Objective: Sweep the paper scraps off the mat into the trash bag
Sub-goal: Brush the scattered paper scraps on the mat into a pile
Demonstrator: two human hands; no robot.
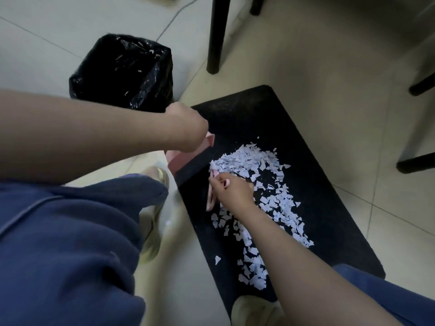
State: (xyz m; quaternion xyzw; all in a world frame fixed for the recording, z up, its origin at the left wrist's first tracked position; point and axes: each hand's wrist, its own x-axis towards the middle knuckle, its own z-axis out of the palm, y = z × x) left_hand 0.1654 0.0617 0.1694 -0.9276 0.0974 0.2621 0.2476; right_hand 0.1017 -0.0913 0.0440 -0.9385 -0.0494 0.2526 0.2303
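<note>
Risk: scraps [254, 175] lie spread on mat [317, 184] beside dustpan [173, 161], left hand [186, 129] grip curled on its handle, right hand [231, 191] grip holding brush [210, 198]; a hard flick likely scatters them onto floor [353, 102], short of trash bag [122, 74].

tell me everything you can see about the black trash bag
The trash bag is black, glossy, crinkled plastic, held in a squarish box shape as if lining a bin. Its mouth is open upward. A few pale flecks show inside, likely paper scraps. It stands upright on the pale tiled floor, just beyond the far left corner of the black mat. Neither hand touches it; the left hand, gripping a pink dustpan, is nearer the camera.
</note>
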